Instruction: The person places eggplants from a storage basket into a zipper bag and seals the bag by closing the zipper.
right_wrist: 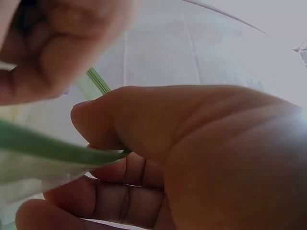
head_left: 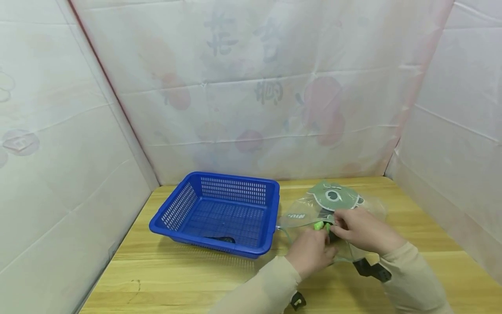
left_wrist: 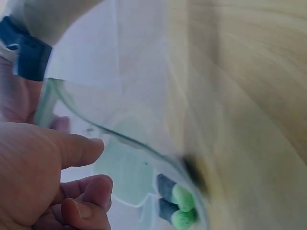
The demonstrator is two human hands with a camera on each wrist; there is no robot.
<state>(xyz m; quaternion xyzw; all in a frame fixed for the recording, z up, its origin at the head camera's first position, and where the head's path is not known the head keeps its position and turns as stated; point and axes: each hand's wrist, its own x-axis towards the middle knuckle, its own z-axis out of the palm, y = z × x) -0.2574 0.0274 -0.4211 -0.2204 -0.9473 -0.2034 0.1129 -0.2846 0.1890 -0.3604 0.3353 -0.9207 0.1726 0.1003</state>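
Observation:
A clear bag (head_left: 298, 216) with a green cartoon print and a green zip edge lies on the right side of the table. My right hand (head_left: 358, 229) pinches its green edge (right_wrist: 53, 146) between thumb and fingers in the right wrist view. At the bag's mouth is my left hand (head_left: 312, 253), its index finger extended and other fingers bent, with nothing visible between them in the left wrist view. Two small dark-grey pieces with bright green ends (left_wrist: 183, 197) show by the lower part of the bag's edge, close to the left hand.
A blue slotted basket (head_left: 213, 247) stands left of the bag, with a small black object (head_left: 225, 239) on its floor. The wooden table (head_left: 176, 283) is bounded by white printed cloth (head_left: 243, 109) at the back and both sides.

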